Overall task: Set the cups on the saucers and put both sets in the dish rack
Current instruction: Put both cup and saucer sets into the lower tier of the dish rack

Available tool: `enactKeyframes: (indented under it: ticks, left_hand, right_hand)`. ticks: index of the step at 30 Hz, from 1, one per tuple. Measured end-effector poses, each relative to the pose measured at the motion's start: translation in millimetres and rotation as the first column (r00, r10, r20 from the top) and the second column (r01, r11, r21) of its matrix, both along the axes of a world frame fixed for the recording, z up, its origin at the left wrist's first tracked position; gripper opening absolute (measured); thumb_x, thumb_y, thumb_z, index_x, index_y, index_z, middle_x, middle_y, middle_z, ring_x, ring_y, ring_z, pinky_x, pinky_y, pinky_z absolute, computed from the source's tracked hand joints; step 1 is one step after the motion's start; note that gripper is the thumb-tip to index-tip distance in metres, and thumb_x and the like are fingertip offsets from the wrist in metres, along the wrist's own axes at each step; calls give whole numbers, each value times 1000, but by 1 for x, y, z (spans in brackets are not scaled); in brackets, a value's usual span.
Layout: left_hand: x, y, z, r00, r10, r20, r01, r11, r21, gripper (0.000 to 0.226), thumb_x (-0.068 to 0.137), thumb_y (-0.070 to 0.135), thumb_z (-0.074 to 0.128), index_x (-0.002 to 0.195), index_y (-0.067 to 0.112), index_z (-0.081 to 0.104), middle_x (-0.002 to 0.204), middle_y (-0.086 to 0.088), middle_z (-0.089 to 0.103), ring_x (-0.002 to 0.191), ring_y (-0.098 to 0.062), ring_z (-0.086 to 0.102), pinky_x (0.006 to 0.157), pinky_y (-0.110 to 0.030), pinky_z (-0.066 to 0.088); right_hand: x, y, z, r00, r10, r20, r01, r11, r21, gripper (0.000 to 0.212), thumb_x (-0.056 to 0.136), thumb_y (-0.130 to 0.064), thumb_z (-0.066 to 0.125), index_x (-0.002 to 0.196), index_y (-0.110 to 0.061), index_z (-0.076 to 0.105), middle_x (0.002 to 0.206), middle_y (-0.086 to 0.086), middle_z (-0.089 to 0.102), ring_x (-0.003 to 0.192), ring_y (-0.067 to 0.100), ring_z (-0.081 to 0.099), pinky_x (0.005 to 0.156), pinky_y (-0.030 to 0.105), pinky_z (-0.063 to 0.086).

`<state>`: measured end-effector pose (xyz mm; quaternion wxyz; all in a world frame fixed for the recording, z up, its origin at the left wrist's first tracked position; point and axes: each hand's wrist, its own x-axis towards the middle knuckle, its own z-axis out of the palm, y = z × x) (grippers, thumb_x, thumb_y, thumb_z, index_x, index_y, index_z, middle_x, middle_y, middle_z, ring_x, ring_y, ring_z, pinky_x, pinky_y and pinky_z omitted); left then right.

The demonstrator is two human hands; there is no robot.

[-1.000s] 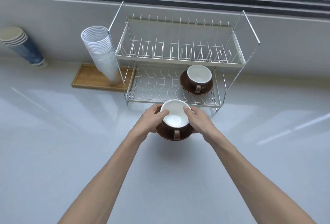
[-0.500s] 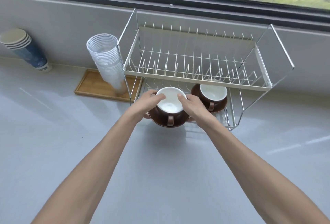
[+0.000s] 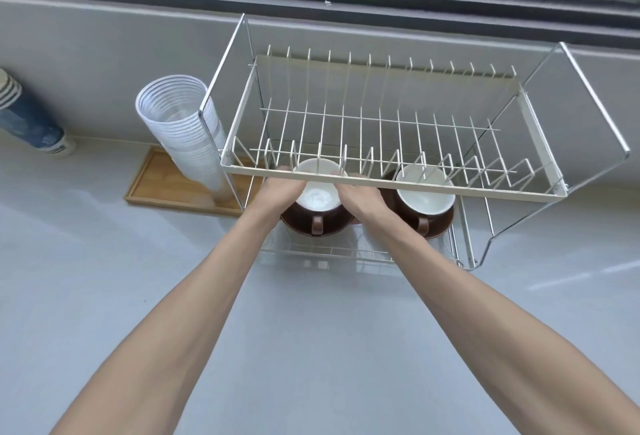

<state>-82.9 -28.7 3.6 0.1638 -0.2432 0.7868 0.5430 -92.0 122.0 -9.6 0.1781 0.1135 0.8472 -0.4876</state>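
Observation:
A two-tier wire dish rack stands against the wall under the window. On its lower shelf at the right sits a brown cup with a white inside on a brown saucer. Left of it, a second brown cup rests on its saucer, inside the lower tier. My left hand grips this set on its left side and my right hand grips it on the right. The upper shelf's front rail hides my fingertips.
A leaning stack of clear plastic cups stands on a wooden tray left of the rack. Blue paper cups lie at the far left. The grey counter spreads out in front of the rack.
Both hands have carried the cup and saucer forward from the counter in front of the rack into the lower tier, beside the other set. The view has come closer to the rack.

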Motion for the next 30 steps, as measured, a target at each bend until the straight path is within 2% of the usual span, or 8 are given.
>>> enactKeyframes:
  ticks: [4,7,11,14,17,21,24,30]
  left_hand:
    - [-4,-4,-7,999,28,-15,-28,1000,-1,36,77,55,55,104,31,56,108,-1,63,100,-24,62,85,-38,53]
    - [-6,-5,-12,999,28,-27,-28,1000,8,21,83,48,57,93,30,54,98,2,62,89,-19,60,76,-35,51]
    - [-7,-5,-11,998,47,-42,-46,999,14,14,86,44,56,83,31,54,98,0,66,90,-22,64,86,-40,54]
    - [-4,-5,-8,999,14,-51,-15,1000,-7,18,84,49,59,81,32,58,105,-2,70,96,-24,65,90,-41,54]
    - [3,-5,-3,997,-38,-64,36,999,-23,21,84,54,61,86,33,60,119,-6,69,105,-25,64,77,-33,49]
    - [11,-5,9,989,-85,-121,76,994,-80,28,90,52,58,107,32,66,125,-5,67,120,-26,59,93,-41,51]
    - [17,-4,22,987,-134,-90,119,981,-152,29,91,45,57,109,25,67,124,1,61,115,-24,56,91,-33,43]
    - [42,6,54,926,-378,9,323,778,-539,55,93,47,47,140,19,52,145,-8,54,132,-27,49,101,-34,41]
  right_hand:
    - [-7,-5,-8,1000,22,-11,-21,1000,16,41,95,-54,45,110,-18,59,105,2,62,89,19,56,84,37,51]
    - [-7,-7,-9,1000,14,-23,-14,1000,-11,44,96,-52,46,121,-18,61,94,-7,56,85,15,54,79,32,40]
    - [-7,-10,-7,999,16,-49,-16,1000,-7,46,98,-50,46,124,-15,61,85,-12,51,77,9,51,79,30,37]
    - [0,-8,-2,997,49,-53,-50,998,-23,55,96,-58,43,131,-17,58,109,-2,57,96,17,52,85,31,37]
    - [6,-6,1,995,89,-50,-89,996,-3,58,97,-58,40,139,-21,53,141,6,54,127,27,49,94,32,37]
    - [13,-6,15,993,118,-26,-114,987,112,54,98,-47,42,135,-9,54,132,14,59,120,33,54,96,37,45]
    - [21,-1,29,990,142,-20,-137,978,157,47,97,-38,46,129,-5,57,117,13,62,108,32,57,93,38,48]
    - [48,16,63,947,321,-26,-288,882,372,52,97,-40,44,143,-16,49,146,11,52,133,30,49,109,43,42]
